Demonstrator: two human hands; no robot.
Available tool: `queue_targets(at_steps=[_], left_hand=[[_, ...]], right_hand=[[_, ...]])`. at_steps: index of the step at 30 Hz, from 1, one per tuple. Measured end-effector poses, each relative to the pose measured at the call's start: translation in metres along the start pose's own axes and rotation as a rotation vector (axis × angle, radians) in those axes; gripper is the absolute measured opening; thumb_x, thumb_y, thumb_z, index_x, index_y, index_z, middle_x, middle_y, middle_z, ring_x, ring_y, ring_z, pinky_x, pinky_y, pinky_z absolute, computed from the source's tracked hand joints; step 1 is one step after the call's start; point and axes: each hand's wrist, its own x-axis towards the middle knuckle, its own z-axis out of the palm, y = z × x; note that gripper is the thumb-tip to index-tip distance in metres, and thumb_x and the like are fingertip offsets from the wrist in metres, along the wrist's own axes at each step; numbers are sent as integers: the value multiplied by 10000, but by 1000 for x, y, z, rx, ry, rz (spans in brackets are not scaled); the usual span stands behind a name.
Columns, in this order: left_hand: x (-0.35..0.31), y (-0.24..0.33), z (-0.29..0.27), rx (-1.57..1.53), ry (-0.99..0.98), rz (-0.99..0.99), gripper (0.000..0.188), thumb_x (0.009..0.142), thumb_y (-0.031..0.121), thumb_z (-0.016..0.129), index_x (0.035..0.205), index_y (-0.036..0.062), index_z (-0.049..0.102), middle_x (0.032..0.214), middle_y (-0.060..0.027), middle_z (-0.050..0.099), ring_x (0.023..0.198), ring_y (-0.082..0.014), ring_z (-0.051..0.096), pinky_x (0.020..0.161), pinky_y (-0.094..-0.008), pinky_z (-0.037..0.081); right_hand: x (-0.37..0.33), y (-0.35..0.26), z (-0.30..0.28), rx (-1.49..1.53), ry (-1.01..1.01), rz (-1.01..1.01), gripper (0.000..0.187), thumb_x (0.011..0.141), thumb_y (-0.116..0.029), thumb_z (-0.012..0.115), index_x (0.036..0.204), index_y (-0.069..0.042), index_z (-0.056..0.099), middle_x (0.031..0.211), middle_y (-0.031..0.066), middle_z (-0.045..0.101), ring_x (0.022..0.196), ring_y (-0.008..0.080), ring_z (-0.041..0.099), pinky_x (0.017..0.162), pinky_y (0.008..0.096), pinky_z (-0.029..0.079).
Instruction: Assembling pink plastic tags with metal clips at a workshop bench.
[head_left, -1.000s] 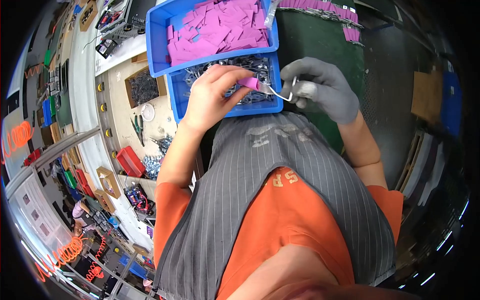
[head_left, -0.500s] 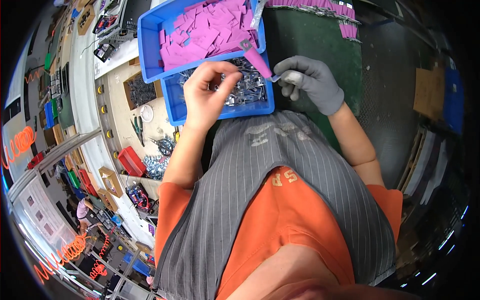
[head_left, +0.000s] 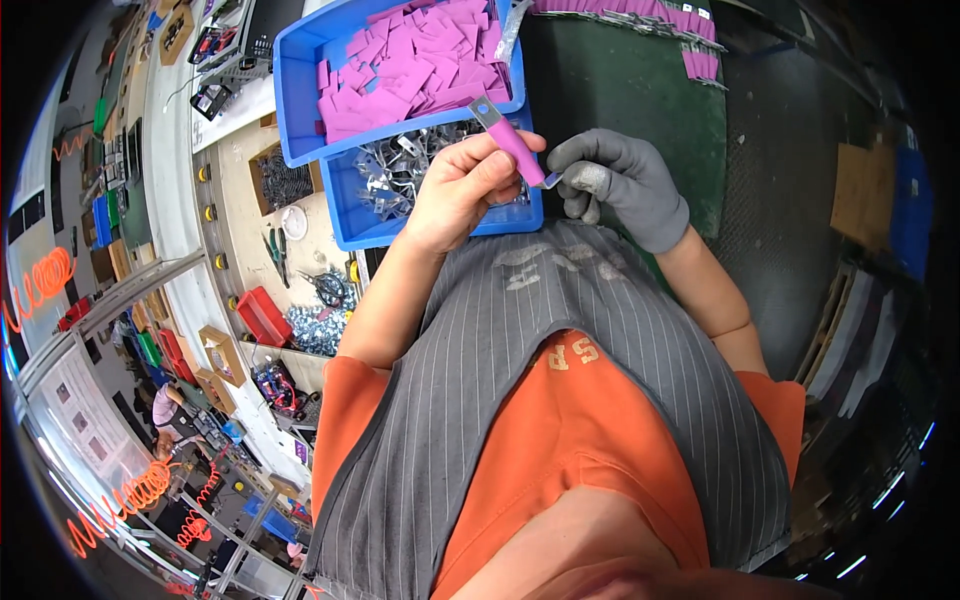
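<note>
A flat metal strip in a purple sleeve [head_left: 518, 156] is held aslant above the blue bins, its bare end with a hole pointing up and left. My bare left hand [head_left: 462, 193] pinches the sleeve along its middle between thumb and fingers. At the strip's lower bent metal end, my right hand [head_left: 632, 192], in a grey glove, grips with thumb and forefinger. Beneath the left hand is a blue bin [head_left: 352, 215] of loose bent metal strips [head_left: 400, 165], partly hidden by that hand. Behind it, a second blue bin [head_left: 292, 85] holds many flat purple sleeves [head_left: 420, 65].
Sleeved strips [head_left: 640, 14] lie in rows on the green table [head_left: 620, 80] at the far right. To the left, a workbench carries pliers [head_left: 276, 255], a red bin [head_left: 263, 318] and a box of dark parts [head_left: 270, 180]. Another person [head_left: 166, 408] works far left.
My left hand has moved right from over the metal strips and now grips the purple sleeve. The sleeved strip has shifted slightly down and left, still held by my right hand.
</note>
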Motion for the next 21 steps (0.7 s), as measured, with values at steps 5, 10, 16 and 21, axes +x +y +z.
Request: queue_targets(at_steps=[5,10,16,21], left_hand=[[8,-3,-2,-19,-33,-28,311,915,192,539,1132,-30,563,739,37,481,636,-43,366,585,-194,333],[17,-7,0,-6,111,-17,339,912,179,539,1197,-3,521,804,35,472,661,-46,378,577,-200,337],[10,-12,-10,200,241,-87,235,897,81,524,1117,-2,545,753,23,464,642,-61,398,578,-201,345],[9,-19,-9,181,236,-102,190,874,97,576,1056,40,580,743,54,488,612,-46,404,567,-178,332]], right_hand=[[-1,0,-7,-76,12,-93,175,882,-129,555,1016,-35,617,788,-10,605,631,32,562,513,151,447],[2,1,-23,-211,154,-171,177,882,-129,556,1023,-40,613,796,-10,604,629,36,553,513,162,438],[32,52,-170,-555,816,-195,186,871,-156,564,1028,-69,615,783,-10,601,599,57,542,525,206,433],[56,80,-277,-855,982,-129,211,840,-226,592,980,-73,626,815,118,653,682,225,618,652,341,488]])
